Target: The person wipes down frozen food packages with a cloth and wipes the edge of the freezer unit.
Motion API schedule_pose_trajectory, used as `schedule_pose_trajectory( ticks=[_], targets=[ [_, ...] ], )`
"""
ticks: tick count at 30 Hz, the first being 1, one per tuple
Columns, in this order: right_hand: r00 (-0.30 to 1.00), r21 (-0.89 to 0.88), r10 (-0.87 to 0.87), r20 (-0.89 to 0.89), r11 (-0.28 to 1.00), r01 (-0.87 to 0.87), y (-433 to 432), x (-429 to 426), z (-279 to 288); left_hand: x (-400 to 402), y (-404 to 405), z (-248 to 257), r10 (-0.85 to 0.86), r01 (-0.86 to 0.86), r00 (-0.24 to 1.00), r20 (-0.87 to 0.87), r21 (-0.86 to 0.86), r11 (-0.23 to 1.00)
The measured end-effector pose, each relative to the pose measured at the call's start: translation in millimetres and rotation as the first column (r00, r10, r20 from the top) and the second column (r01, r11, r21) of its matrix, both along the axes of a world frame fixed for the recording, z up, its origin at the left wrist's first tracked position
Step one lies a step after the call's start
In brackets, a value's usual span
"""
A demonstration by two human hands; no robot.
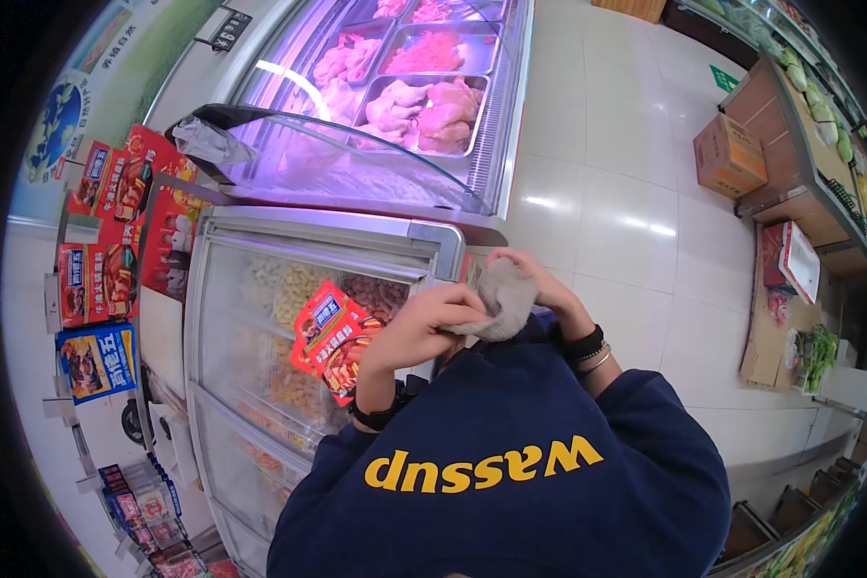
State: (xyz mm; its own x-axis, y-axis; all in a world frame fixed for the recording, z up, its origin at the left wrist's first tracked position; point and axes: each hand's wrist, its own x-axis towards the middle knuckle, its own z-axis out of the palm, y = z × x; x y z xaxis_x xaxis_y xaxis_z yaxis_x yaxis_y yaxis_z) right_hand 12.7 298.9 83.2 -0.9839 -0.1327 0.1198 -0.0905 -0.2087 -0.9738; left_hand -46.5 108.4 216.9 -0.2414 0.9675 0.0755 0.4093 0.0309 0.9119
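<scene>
A crumpled grey cloth [509, 296] is held between my two hands in front of my chest. My left hand [430, 318] pinches its left end between thumb and fingers. My right hand [538, 278] grips it from the far right side, with part of the fingers hidden behind it. Just left of my left forearm, red hotpot seasoning packets [332, 336] overlap on the glass lid of a chest freezer [238, 318]. The wrist covers a little of the upper packet. Through the lid, loose frozen food shows in several piles.
A lit meat counter [433, 180] with trays of raw poultry [419, 112] adjoins the freezer's far end. Shelves of red packets [97, 282] stand to the left. Across the tiled floor [614, 238] are a cardboard box [730, 155] and vegetable racks [802, 123].
</scene>
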Motion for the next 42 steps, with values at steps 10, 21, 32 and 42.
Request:
schedule_pose_trajectory(
  ticks=[10, 21, 32, 42],
  targets=[
    [0.915, -0.333, -0.4, 0.055, 0.856, 0.395, 25, -8, 19, 10, 4, -27, 0.013, -0.02, 0.993, -0.12, -0.058, 0.998],
    [0.979, -0.68, -0.096, 0.182, 0.706, 0.196, 16, -4, 46, -19, 15, -118, 0.521, -0.531, 0.498, 0.693, -0.231, 0.815],
    [0.958, 0.041, -0.286, -0.005, 0.957, 0.286, 16, 6, 61, -24, 20, -133, 0.496, -0.383, 0.449, 0.743, -0.341, 0.858],
    [0.922, 0.386, -0.386, -0.028, 0.846, 0.366, 42, 9, 50, -36, -4, -108, 0.539, -0.716, 0.391, 0.746, -0.121, 0.687]
  ],
)
